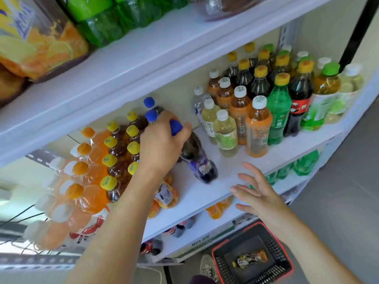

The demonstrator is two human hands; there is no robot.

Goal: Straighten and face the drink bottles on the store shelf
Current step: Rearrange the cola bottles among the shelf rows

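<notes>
Step in hand: seating one blue-capped cola bottle (pixel 200 160) on the middle shelf (pixel 205 193). The left hand (pixel 162 144) has it by the neck, fingers and thumb curled round just under the blue cap (pixel 175 127). The bottle is tilted, with its cap leaning back and left and its base nearer the shelf's front edge. The lower body is blurred, so I cannot tell whether the base touches the board or which way the label faces. The right hand (pixel 256 193) hovers to the front-right of the bottle, fingers straight and spread, holding nothing. Behind-left of the bottle are two more blue-capped bottles (pixel 150 115), upright. Directly left is a wrapped pack of yellow-capped dark drinks (pixel 123 152). To the right, across bare board, are white-capped pale bottles (pixel 225 136). Judgement: plant the base first, in line ahead of the two blue-capped bottles. Then swing the neck upright and twist at the neck until the label looks outward. A neck grip steers the base poorly, so the free right hand could steady the body low. Risk: the forearm brushing the small orange bottle (pixel 166 193) front-left of it.
</notes>
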